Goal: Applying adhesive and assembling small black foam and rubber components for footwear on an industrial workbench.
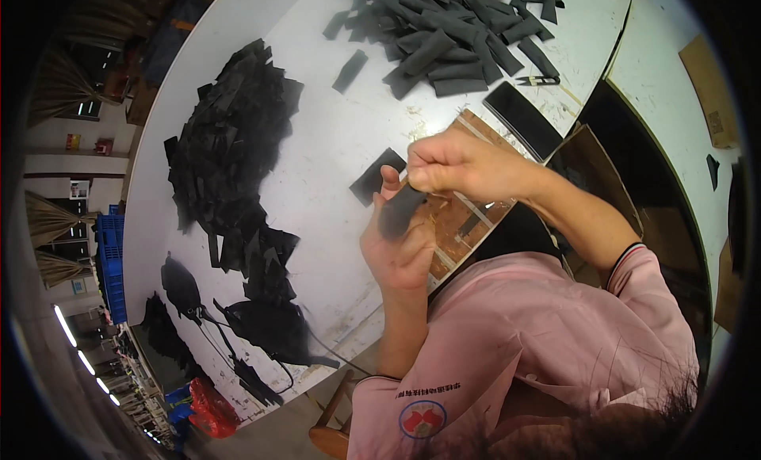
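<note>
A small piece of black fabric [399, 213] is held up between my two hands over the table's near edge. My left hand [403, 254] cups it from below, fingers curled round it and thumb raised at its upper side. Closed in a tight pinch, my right hand [456, 163] grips the upper end of the same piece. Just beyond the hands a flat black fabric piece [372, 176] lies on the white table, partly hidden by my fingers. Beneath my right wrist is a brown wooden board [476, 230] with pale strips and a small dark piece on it.
Folded black fabric strips [444, 40] are heaped at the far side, near thread snips [539, 80] and a dark phone [523, 119]. Flat black pieces [230, 143] pile up on the left. Black items with cords [269, 333] and a red plastic bag [212, 408] sit nearer left.
</note>
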